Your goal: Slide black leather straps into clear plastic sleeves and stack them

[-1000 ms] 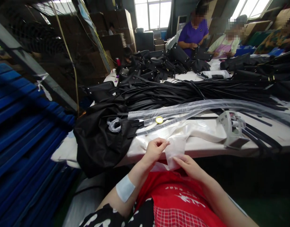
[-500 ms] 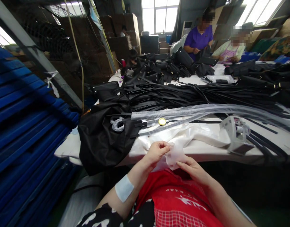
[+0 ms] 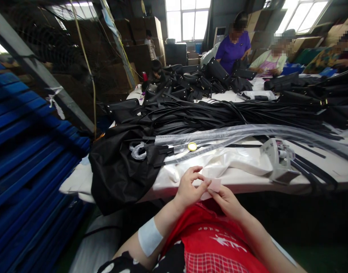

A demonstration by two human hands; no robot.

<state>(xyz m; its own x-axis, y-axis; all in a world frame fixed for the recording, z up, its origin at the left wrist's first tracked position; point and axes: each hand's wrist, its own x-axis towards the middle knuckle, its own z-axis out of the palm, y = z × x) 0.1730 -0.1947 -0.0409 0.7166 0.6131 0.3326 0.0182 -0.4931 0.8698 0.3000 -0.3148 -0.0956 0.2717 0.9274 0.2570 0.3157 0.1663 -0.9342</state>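
Between my two hands, just over the table's front edge, is a small piece of pale, thin sheet (image 3: 215,184); whether it is paper or plastic film I cannot tell. My left hand (image 3: 191,185) pinches its left side between thumb and forefinger, the other fingers loosely curled. From below and right, my right hand (image 3: 225,201) grips it with the thumb on top. Crumpled white sheeting (image 3: 230,161) lies on the table beyond my hands. A yellow-rimmed tape roll or ring (image 3: 192,146) rests farther back. A grey tape dispenser-like device (image 3: 280,159) stands to the right.
Long black straps (image 3: 202,115) lie bundled across the table, with clear-wrapped strips (image 3: 233,132) before them. Black cloth (image 3: 119,167) hangs over the left corner, a clear coil (image 3: 138,151) on it. Black bags (image 3: 191,81) are heaped behind. Blue stacked panels (image 3: 28,170) stand left. Co-workers (image 3: 233,49) are across the table.
The pale sheet now shows as a smaller piece, seemingly folded or turned. My hands have come closer together, and my left fingers have shifted on it. The view has swung slightly right.
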